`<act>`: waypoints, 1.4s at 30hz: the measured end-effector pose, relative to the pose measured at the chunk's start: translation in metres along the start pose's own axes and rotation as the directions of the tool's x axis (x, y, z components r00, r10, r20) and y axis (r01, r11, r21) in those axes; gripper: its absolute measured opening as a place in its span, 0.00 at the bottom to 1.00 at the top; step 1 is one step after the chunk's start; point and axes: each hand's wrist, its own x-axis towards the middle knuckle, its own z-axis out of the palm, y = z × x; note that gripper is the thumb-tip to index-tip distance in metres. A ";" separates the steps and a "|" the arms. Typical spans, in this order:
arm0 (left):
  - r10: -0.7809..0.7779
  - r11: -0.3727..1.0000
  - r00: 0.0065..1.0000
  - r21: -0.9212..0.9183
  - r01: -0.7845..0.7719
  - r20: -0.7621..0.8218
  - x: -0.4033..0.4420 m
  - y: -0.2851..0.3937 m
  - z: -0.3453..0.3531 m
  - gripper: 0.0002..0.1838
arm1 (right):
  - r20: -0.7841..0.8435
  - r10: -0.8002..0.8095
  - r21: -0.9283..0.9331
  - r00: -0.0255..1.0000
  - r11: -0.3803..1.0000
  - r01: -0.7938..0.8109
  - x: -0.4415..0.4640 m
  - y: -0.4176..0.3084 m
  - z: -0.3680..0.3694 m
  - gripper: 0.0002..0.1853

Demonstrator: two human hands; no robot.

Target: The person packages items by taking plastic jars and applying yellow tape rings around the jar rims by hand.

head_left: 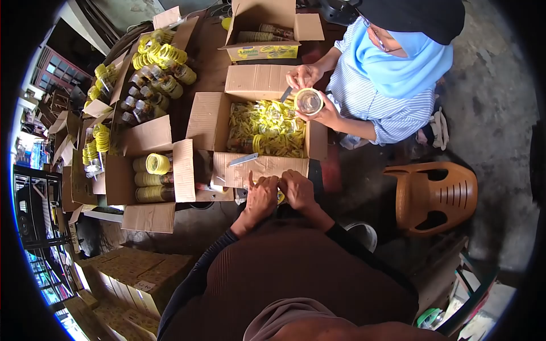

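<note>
Close to my body, my left hand (260, 198) and my right hand (297, 190) meet with their fingers curled in. A bit of a yellow-rimmed object (280, 196) shows between them, mostly covered, and its kind cannot be made out. Just beyond my hands is the flap of an open cardboard box (207, 122), with a box cutter (243, 159) lying on it. Inside the box is a heap of yellow wrappers or labels (267, 122). Across from me, a co-worker holds a clear cup with a yellow rim (309, 102) and a blade (286, 94).
Stacked yellow-rimmed cups (153, 179) fill a box on the left. Behind it stand several dark-topped jars (151, 91) and yellow rings (159, 51). Another carton (261, 51) sits at the back. An orange plastic chair (438, 199) stands on the right, a pail (362, 236) beside me.
</note>
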 end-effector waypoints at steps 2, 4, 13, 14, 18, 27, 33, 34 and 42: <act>0.017 1.000 0.999 -0.020 -0.018 -0.034 0.001 0.002 0.001 0.05 | -0.031 0.015 -0.060 0.999 0.998 -0.017 -0.001 0.002 0.000 0.09; 0.022 0.999 0.999 -0.030 -0.022 -0.025 0.002 0.003 0.001 0.05 | -0.033 0.028 -0.053 0.999 0.998 -0.029 -0.002 0.000 -0.003 0.09; 0.003 0.997 0.999 -0.077 -0.006 -0.038 0.000 0.005 -0.005 0.04 | -0.049 0.061 -0.007 0.997 0.998 -0.061 -0.002 -0.006 -0.006 0.10; -0.013 0.999 1.000 -0.048 0.013 -0.007 -0.001 0.005 -0.008 0.06 | -0.052 0.052 0.002 0.997 0.999 -0.052 -0.002 -0.006 -0.003 0.10; -0.031 0.999 0.998 -0.026 0.030 -0.055 -0.005 0.002 -0.012 0.05 | -0.032 0.040 0.032 0.999 0.999 -0.039 0.004 -0.011 -0.001 0.10; -0.101 0.994 0.981 0.017 0.105 -0.166 -0.035 -0.016 -0.033 0.09 | -0.135 0.226 -0.139 0.965 0.960 -0.244 0.028 0.066 -0.032 0.14; -0.183 0.983 0.936 -0.065 0.171 -0.301 -0.036 -0.060 -0.052 0.10 | -0.020 -0.061 0.002 0.998 0.998 0.061 0.035 0.058 0.000 0.07; -0.124 0.992 0.930 -0.038 0.118 -0.347 -0.031 -0.059 -0.060 0.11 | -0.014 -0.004 0.057 1.000 0.998 0.005 0.038 0.048 0.005 0.07; -0.216 0.900 0.905 -0.434 0.039 -0.367 -0.006 -0.056 -0.079 0.10 | -0.277 -0.016 0.099 0.961 0.994 0.045 0.082 0.047 0.017 0.09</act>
